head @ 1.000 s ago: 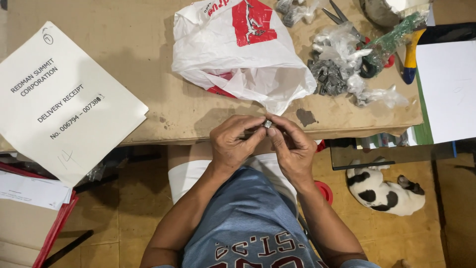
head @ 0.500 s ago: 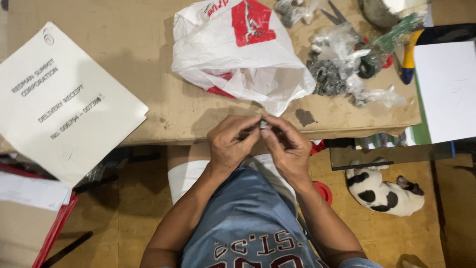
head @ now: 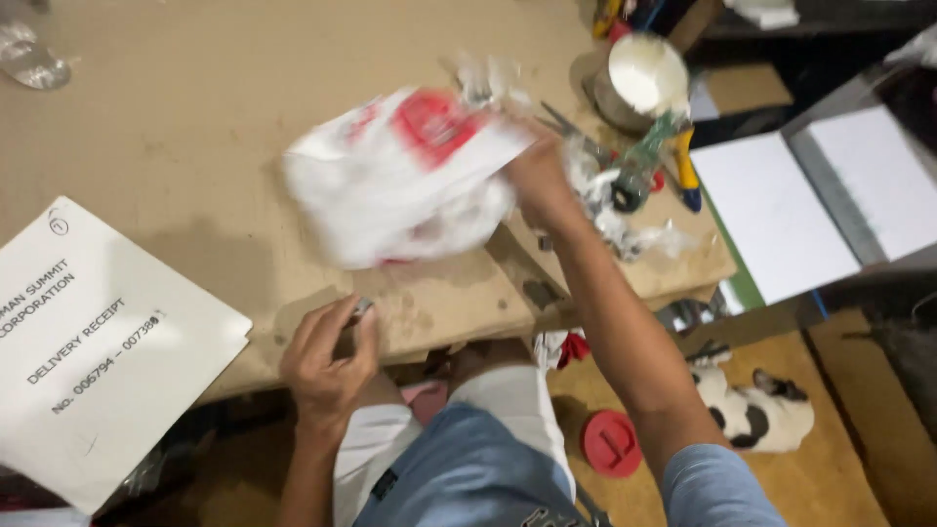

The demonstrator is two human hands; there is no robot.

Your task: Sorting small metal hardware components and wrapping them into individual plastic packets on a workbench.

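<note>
At the far left a white sheet [head: 93, 346] with printing lies on the brown table [head: 195, 127], hanging over its near edge. A crumpled clear wrapper [head: 29, 60] sits in the table's far left corner.

Your left hand [head: 327, 361] rests at the table's near edge, just right of the sheet. Its fingers are curled narrow, and a small grey metal part [head: 361, 309] is pinched between thumb and forefinger; only its tip shows above the fingertips, so its shape stays unclear.

Further right and deeper on the table lies the white plastic bag [head: 400, 181] with red print, blurred by motion. Your right hand [head: 535, 176] is at the bag's right edge, touching it. The bag hides the fingers, so you cannot tell whether they grip the plastic or only press against it. The forearm runs from the bag down towards your right shoulder, across the table's edge.

Just right of that hand is a clutter of small clear packets [head: 625, 229], a green bottle [head: 644, 166], a tool with a yellow handle [head: 685, 171] and a round tin [head: 639, 78] with a white inside. Beyond the table's right edge lie white panels [head: 771, 215]. Below, on the floor, sit a red lid [head: 613, 444] and a black-and-white cat [head: 756, 410].
</note>
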